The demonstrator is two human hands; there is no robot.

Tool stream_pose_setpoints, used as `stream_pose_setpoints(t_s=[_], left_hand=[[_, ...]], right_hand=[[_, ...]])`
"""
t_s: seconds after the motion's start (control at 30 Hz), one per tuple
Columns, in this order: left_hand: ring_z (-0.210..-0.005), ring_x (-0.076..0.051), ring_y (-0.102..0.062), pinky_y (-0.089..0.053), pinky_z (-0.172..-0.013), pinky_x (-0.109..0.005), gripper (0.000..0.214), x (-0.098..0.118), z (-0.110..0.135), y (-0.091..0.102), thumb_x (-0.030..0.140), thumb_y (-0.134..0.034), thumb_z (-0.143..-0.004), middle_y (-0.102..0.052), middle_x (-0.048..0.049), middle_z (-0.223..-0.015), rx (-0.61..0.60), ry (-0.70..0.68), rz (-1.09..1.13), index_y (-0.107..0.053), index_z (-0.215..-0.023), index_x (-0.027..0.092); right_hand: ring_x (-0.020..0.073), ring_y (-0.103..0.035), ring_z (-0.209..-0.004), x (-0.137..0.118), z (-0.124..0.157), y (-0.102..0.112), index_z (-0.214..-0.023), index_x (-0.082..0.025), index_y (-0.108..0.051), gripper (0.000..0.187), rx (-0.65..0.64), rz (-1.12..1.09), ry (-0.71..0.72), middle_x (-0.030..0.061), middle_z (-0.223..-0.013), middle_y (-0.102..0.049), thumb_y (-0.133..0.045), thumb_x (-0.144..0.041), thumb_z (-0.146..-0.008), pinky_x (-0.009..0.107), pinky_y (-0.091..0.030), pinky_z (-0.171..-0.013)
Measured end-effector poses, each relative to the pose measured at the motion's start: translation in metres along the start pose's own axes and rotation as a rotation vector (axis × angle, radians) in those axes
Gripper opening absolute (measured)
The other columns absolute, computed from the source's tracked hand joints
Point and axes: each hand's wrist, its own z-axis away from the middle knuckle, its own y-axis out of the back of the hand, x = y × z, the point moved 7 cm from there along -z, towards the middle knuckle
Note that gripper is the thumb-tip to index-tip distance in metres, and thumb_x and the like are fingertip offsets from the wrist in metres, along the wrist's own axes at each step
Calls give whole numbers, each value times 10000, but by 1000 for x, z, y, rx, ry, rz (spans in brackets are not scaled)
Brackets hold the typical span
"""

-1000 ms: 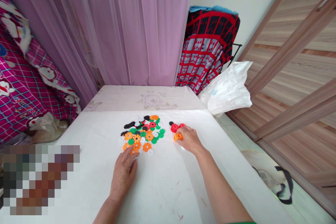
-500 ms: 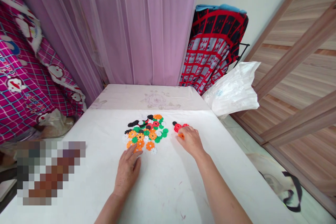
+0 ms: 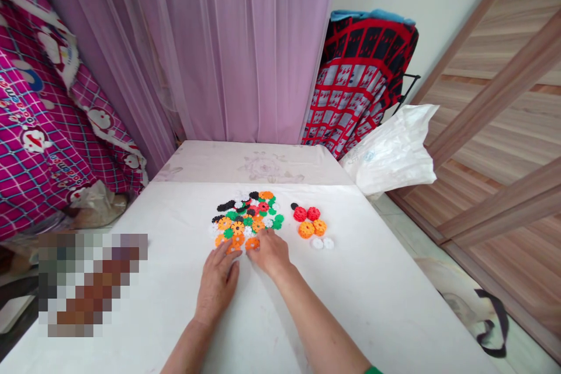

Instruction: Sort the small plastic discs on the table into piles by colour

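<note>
A mixed pile of snowflake discs [image 3: 248, 222] in orange, green, black, white and red lies flat on the white-covered table. My left hand [image 3: 217, 277] rests at the pile's front left, fingers stretched out over orange discs. At the front right of the pile, the fingers of my right hand [image 3: 270, 252] close around the edge of an orange snowflake disc [image 3: 252, 243]. To the right, discs sit grouped by colour: a black one [image 3: 294, 206], two red stacks [image 3: 307, 213], two orange stacks [image 3: 312, 228] and two white ones [image 3: 322, 243].
A white plastic bag [image 3: 392, 149] stands beyond the table's right edge. Purple curtains [image 3: 245, 52] hang behind the table [image 3: 350, 292]. A pixelated patch [image 3: 94, 286] covers something at the left edge. Wooden doors [image 3: 504, 99] line the right side.
My right hand has moved left from the orange stacks to the pile's front, uncovering the colour groups. My left hand stays in place over the pile's front left.
</note>
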Motion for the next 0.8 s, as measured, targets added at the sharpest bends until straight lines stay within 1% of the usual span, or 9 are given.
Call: stream_pose_setpoints(t_s=[0.07,0.17,0.3,0.37,0.43,0.5,0.6,0.7,0.8], left_hand=[[-1191,-277,-593,-471,-1008,-530,289,0,0,0,255,-455,-904,-645,-98,-1272,3,-5,6,-701,-1056,252],[-1183,-273,-598,-478,-1002,-519,285,2,-1,1,253,-456,-905,-654,-97,-1258,13,-19,7,-701,-1050,251],[-1185,-270,-596,-474,-1009,-515,289,1,0,0,242,-452,-902,-647,-98,-1268,19,-16,0,-699,-1050,248],[-1188,-272,-594,-473,-1009,-516,290,0,1,-1,245,-449,-903,-645,-100,-1270,17,-9,-7,-701,-1045,248],[-1185,-273,-596,-475,-1005,-518,293,-2,2,-1,248,-444,-905,-649,-100,-1263,20,-4,-12,-703,-1041,250],[-1184,-276,-597,-475,-1002,-523,297,-2,2,-1,254,-440,-907,-649,-100,-1264,18,-8,-13,-703,-1043,252],[-1182,-283,-598,-475,-999,-532,294,-1,0,-1,266,-444,-908,-647,-102,-1270,6,-21,-15,-701,-1048,251],[-1173,-280,-603,-478,-997,-526,283,0,-2,0,265,-454,-905,-656,-97,-1256,0,-20,-12,-703,-1038,252],[-1172,-277,-604,-476,-1002,-518,279,0,-3,1,268,-459,-902,-657,-90,-1255,-7,-13,-8,-705,-1033,257]], right_hand=[[235,-649,-979,1,-2,1,-1072,-206,-621,353,-5,-36,-10,96,-1108,-678,-638,-369,-759,304,-460,-779],[197,-648,-941,2,-4,3,-921,-249,-647,142,43,-100,17,20,-961,-723,-574,-293,-808,277,-440,-762],[156,-650,-816,20,-8,9,-796,-254,-657,131,117,-340,27,-23,-828,-724,-527,-257,-814,248,-433,-699],[144,-634,-729,44,-12,18,-805,-240,-661,135,173,-527,32,-28,-771,-709,-539,-296,-791,239,-441,-657],[150,-610,-665,81,-16,35,-793,-216,-664,190,279,-677,16,-16,-703,-686,-544,-360,-768,250,-455,-627],[157,-598,-641,129,-19,53,-766,-197,-665,224,386,-801,-67,-4,-670,-674,-571,-394,-717,263,-466,-617],[178,-619,-681,192,-17,71,-742,-183,-674,252,462,-909,-223,20,-682,-687,-616,-402,-633,280,-484,-636],[187,-634,-723,222,-15,79,-693,-184,-674,227,475,-912,-266,27,-699,-698,-623,-377,-584,295,-497,-693],[191,-643,-728,228,-15,77,-684,-188,-678,222,467,-902,-279,25,-701,-704,-623,-375,-577,303,-501,-703]])
